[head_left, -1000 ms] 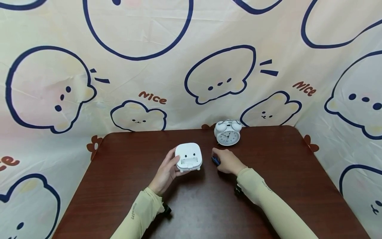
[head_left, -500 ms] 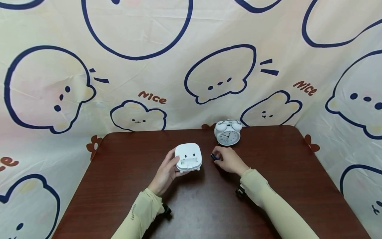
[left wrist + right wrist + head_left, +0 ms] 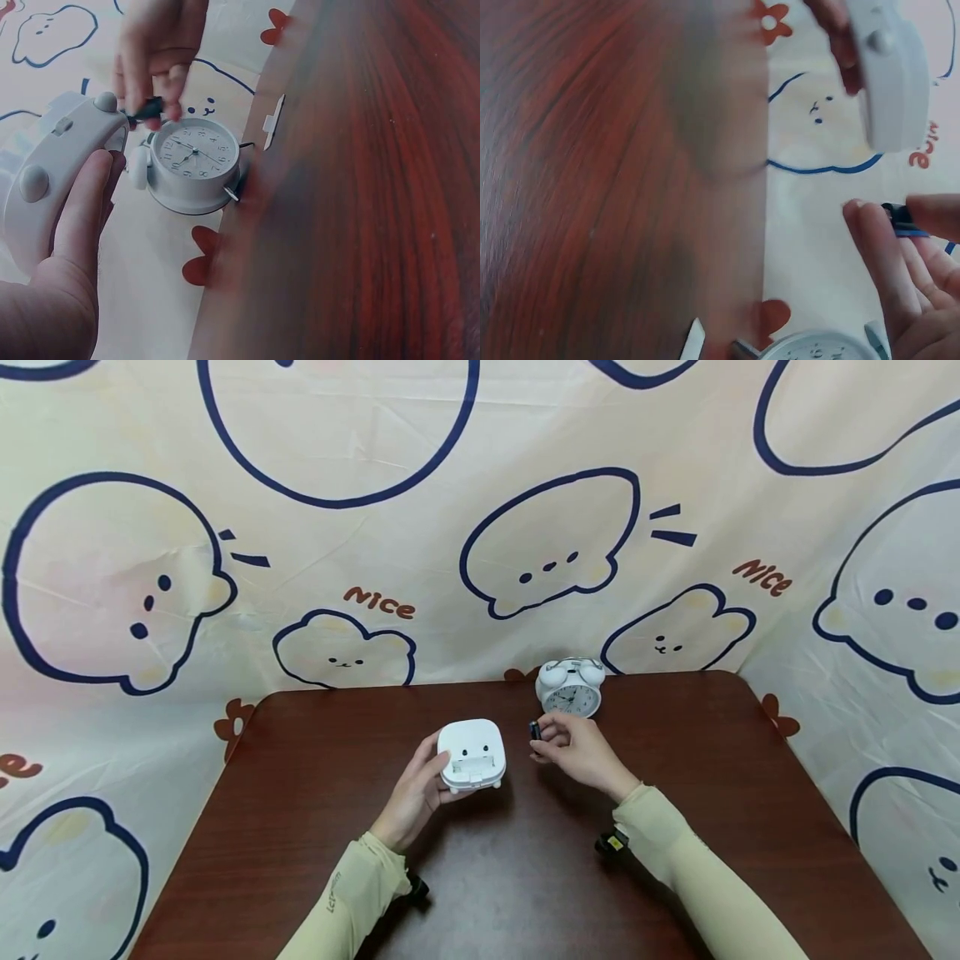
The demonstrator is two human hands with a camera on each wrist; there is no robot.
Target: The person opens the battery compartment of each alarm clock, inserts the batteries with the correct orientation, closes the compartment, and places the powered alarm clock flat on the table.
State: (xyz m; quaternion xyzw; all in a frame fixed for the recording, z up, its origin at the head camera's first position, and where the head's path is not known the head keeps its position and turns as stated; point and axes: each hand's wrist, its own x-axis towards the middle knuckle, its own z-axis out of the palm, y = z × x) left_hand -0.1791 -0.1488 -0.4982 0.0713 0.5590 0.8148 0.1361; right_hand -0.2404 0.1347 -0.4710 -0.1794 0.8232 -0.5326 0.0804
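My left hand holds up a white rounded-square device, its thumb over the left edge. The face seen in the head view has two dark spots, an uncovered battery slot in its lower half and small feet below. To the right, my right hand pinches a small dark battery between thumb and fingers, apart from the device. In the right wrist view the battery shows black with a blue side, partly hidden by the fingers.
A white twin-bell alarm clock stands near the table's back edge, just behind my right hand. A thin white cover-like strip lies on the brown table close to the clock. A patterned cloth hangs behind.
My right hand has risen and shifted slightly away from me, toward the alarm clock, turning the battery upright. My left hand and the device have stayed nearly still.
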